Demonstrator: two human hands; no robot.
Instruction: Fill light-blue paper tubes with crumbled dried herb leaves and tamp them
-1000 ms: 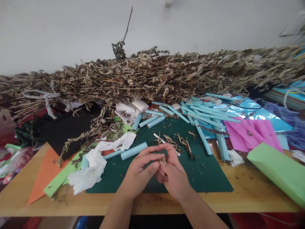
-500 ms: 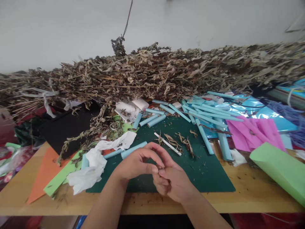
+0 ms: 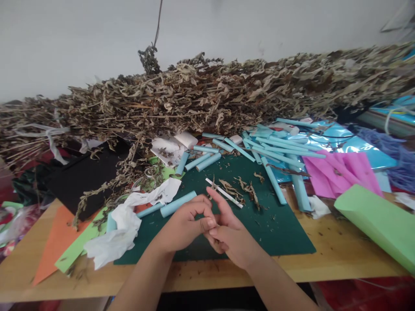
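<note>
My left hand (image 3: 189,222) and my right hand (image 3: 238,239) meet fingertip to fingertip low over the green cutting mat (image 3: 282,237). The left thumb and fingers are pinched together. On the right, the thumb presses against curled fingers while the index finger points up and away. Whatever lies between the fingertips is hidden or too small to name. Just beyond the hands, a thin white stick (image 3: 224,193) lies slanted on the mat. Dried leaves (image 3: 251,194) are scattered to its right. A light blue paper tube (image 3: 178,204) rests beside my left hand.
A long heap of dried plants (image 3: 194,99) runs along the wall. Several blue paper tubes (image 3: 285,149) are piled at the back right, near pink paper (image 3: 343,172) and green paper (image 3: 376,222). Crumpled white tissue (image 3: 121,229) and black paper (image 3: 87,181) lie left.
My right index finger has straightened upward, away from the left fingers. The hands remain together at the fingertips. The whole view has shifted slightly.
</note>
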